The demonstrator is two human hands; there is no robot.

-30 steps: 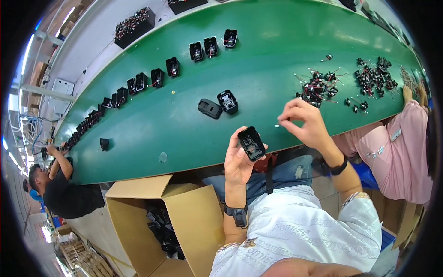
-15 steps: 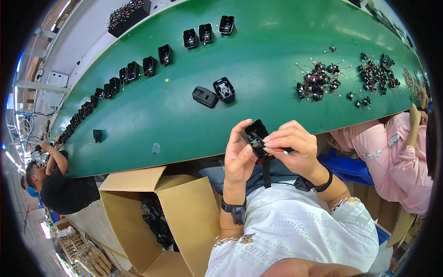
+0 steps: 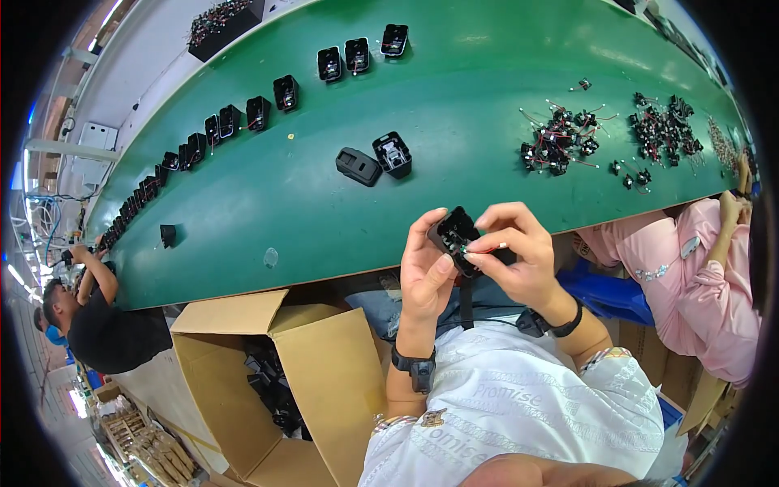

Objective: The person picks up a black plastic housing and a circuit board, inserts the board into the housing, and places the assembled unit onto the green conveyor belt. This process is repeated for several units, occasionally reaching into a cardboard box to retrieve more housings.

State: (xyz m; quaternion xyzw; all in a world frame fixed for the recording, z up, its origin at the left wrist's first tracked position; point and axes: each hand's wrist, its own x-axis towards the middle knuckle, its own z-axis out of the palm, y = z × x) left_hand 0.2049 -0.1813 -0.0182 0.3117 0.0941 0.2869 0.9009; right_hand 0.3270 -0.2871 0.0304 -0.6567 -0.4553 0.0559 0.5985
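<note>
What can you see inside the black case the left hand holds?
Inside the case, small pale details show, too blurred to name. The right hand is at its opening, a red wire between its fingers; whatever lies under those fingers is covered.

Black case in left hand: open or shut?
Open: the case shows its hollow inside, with the right hand at its mouth.

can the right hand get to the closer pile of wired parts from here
Probably yes: only green tabletop shows between the right hand and that pile, though the hand is occupied at the black case.
</note>
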